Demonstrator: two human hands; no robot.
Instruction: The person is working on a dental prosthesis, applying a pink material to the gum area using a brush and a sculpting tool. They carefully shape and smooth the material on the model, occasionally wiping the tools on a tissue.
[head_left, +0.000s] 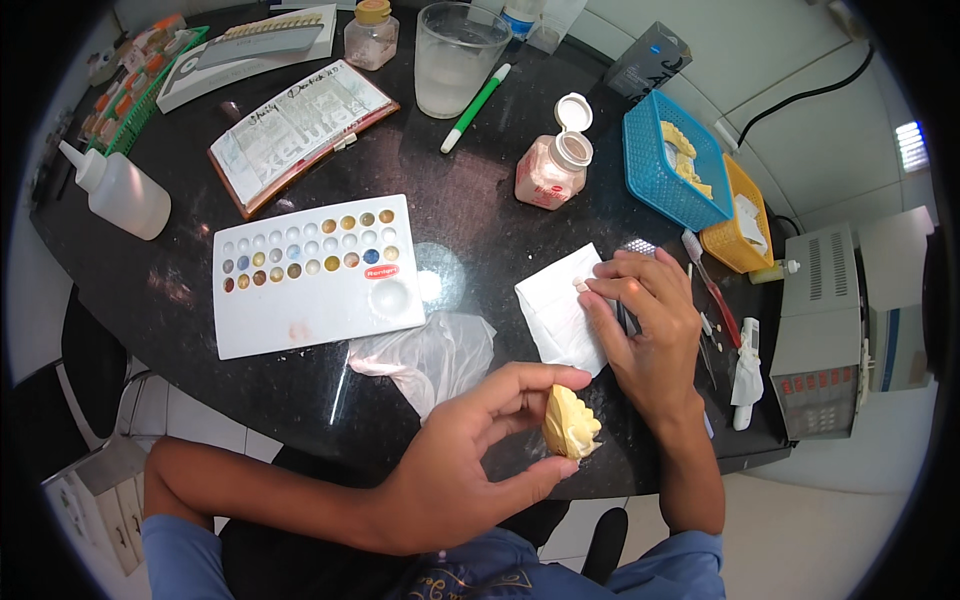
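Near the table's front edge, my left hand (475, 445) grips a yellow plaster dental model (570, 425) between thumb and fingers, its tooth shapes facing right. Further to the right, my right hand (645, 320) pinches a small whitish piece that looks like a dental crown (581, 285) between thumb and fingertip. That hand is over a folded white paper (552, 310) lying on the table. Part of a dark thin thing shows under the right fingers, too hidden to name. A crumpled clear plastic bag (440, 355) lies beyond my left hand.
A white paint palette (300, 325) with coloured wells lies left. Behind stand an open jar of pink powder (552, 172), a plastic cup (455, 70) and a green marker (476, 108). Blue (640, 165) and yellow baskets (715, 240), a toothbrush (715, 290) and tweezers (708, 365) are right.
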